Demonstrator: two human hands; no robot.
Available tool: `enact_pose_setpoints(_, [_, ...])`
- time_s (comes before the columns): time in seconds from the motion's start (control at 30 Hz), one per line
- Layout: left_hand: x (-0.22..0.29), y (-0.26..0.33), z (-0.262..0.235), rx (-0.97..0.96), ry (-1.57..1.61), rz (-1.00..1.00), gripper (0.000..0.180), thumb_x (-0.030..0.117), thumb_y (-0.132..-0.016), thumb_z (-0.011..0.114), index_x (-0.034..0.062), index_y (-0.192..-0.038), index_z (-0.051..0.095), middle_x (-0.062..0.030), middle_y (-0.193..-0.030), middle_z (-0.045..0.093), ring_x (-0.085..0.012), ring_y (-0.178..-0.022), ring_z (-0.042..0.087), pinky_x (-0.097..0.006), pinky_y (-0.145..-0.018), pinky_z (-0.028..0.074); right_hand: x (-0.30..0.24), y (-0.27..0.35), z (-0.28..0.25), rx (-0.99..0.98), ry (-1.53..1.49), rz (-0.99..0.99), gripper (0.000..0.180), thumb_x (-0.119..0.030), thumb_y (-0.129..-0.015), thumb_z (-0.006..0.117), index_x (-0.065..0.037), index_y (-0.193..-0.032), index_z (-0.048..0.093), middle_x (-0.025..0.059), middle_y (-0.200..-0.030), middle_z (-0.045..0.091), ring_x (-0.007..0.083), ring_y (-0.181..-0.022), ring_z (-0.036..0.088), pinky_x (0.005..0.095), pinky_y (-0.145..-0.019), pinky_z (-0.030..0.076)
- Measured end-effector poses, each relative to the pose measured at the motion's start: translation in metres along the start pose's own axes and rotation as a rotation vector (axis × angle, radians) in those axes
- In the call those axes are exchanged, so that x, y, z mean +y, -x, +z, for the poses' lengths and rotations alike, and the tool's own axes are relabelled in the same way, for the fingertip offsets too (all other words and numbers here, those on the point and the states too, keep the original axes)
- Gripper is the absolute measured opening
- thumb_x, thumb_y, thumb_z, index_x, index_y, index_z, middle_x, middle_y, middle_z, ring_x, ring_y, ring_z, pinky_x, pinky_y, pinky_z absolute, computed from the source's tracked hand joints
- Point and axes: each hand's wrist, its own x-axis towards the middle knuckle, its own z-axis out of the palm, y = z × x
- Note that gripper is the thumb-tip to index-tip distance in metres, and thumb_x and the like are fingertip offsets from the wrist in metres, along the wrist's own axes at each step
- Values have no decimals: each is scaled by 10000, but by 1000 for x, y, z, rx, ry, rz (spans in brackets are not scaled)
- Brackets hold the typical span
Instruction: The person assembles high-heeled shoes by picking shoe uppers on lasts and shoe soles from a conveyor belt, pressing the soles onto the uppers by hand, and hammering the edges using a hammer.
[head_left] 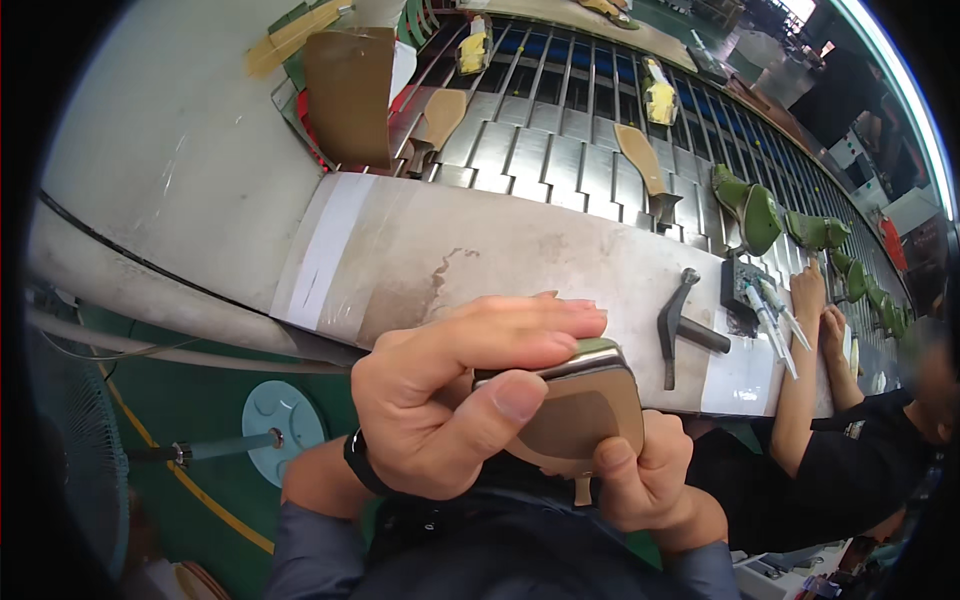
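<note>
Close in front of my body I hold a shoe [578, 425], its tan and brown sole turned up toward me. A strip of green shows along its far edge. My left hand [440, 395] is closed over the far left side, fingers across the edge and thumb pressing near the sole. My right hand [648, 475] grips the near right side, its thumb on the sole and the other fingers mostly hidden behind. A narrow tan piece, perhaps the heel, points down below the shoe. Beyond my hands, on the bench [540, 250], lies a black hammer [680, 325].
A roller conveyor [560, 120] behind the bench carries tan shoe soles [640, 158] and green shoes [748, 208]. Right of the hammer stands a dark box [745, 290] with pens or brushes. A co-worker's arms [805, 370] reach in at right. A fan [75, 440] and blue stool [283, 430] stand left.
</note>
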Motion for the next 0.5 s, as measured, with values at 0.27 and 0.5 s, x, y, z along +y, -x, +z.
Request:
enact_pose_setpoints(0.27, [13,13,-10,86,-144,-2,212,181,-1026,727,22,-1092,602,-280,-1228,742,-320,-1123,753,-563,-1138,492,-5,-5,22,6,67,-88,269,-186,-1044,694,15,-866,699,96,-620,574,266,-480,555,369,-485,450])
enact_pose_setpoints(0.5, [38,6,-11,71,-331,-76,246,173,-953,776,47,-998,569,-146,-927,732,-268,-963,764,-472,-1055,548,-15,-14,30,-71,158,-133,163,-150,-973,766,1,-926,725,110,-643,603,283,-521,605,381,-492,482])
